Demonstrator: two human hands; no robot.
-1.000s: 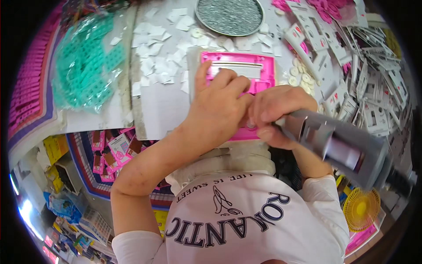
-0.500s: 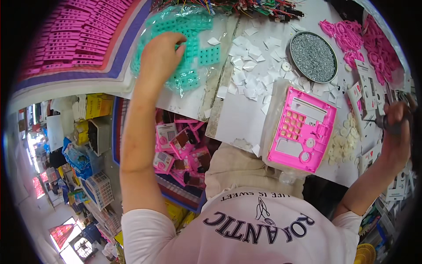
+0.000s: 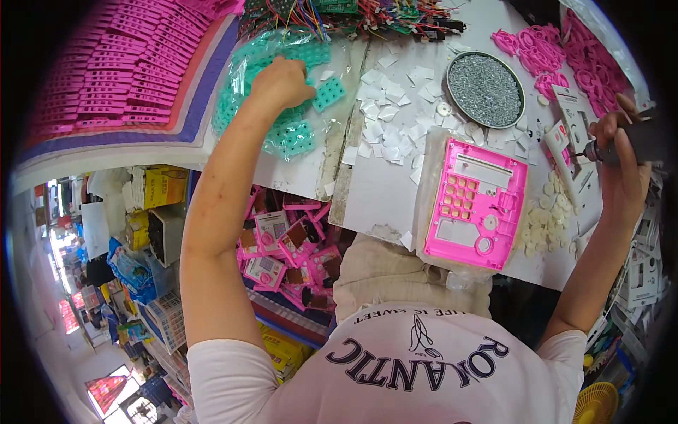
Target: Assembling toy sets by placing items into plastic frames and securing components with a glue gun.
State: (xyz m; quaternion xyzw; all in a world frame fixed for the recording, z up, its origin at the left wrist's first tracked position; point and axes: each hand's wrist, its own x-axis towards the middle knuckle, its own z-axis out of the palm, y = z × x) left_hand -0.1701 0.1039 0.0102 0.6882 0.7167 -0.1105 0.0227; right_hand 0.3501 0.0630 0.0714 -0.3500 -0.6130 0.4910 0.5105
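My left hand [image 3: 281, 85] is over a clear plastic bag [image 3: 272, 145] of teal rubber keypads. Its fingers are curled, and the thumb side meets the left edge of a teal keypad [image 3: 328, 95], which appears pinched there; the exact grip is partly hidden. At the far right my right hand [image 3: 621, 145] is wrapped round a dark power screwdriver [image 3: 639, 141], whose thin bit points left. Between my hands, a pink plastic housing [image 3: 479, 205] with square key holes and round openings lies inside up on a clear-wrapped pad [image 3: 429, 205] at the table's front edge.
A round tin of small screws [image 3: 486, 90] stands beyond the housing, near scattered white squares [image 3: 385, 99]. Wired circuit boards [image 3: 353, 18] lie at the back. Pink parts [image 3: 120, 63] fill the far left; pink straps [image 3: 537, 53] and pale discs [image 3: 547, 215] lie right. Below sits a crate of finished-looking pink units [image 3: 289, 247].
My left hand has shifted right to the teal keypad, which has turned and moved slightly. My right hand has raised the screwdriver, bit pointing left. The whole view has shifted a little.
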